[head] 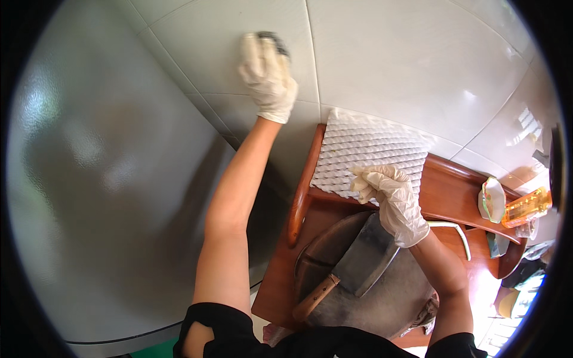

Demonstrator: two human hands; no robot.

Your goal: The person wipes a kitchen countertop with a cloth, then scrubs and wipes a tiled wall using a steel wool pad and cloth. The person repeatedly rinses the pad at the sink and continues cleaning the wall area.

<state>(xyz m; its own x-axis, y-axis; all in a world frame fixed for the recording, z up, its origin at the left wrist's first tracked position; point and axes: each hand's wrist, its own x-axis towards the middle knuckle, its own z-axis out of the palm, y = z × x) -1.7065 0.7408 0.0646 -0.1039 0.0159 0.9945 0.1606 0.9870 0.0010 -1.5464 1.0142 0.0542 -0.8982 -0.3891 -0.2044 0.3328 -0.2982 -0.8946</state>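
Observation:
A white glove covers my left hand (268, 76), which is raised against the tiled wall (385, 53) and presses a dark scouring pad (274, 41) to the tile; the motion blurs it a little. My right hand (391, 203), gloved as well, hovers with curled fingers over a white textured sheet (367, 147) on the wooden shelf. What lies inside those fingers, if anything, is hidden. Below it, a cleaver (367, 255) with a wooden handle rests on a round chopping board (358, 308).
A large grey glossy panel (112, 179), possibly a refrigerator, stands at my left. On the wooden shelf (452, 192) at right are a scalloped bowl (491, 200) and an orange transparent container (526, 208). A pale bent strip (459, 232) lies near the shelf.

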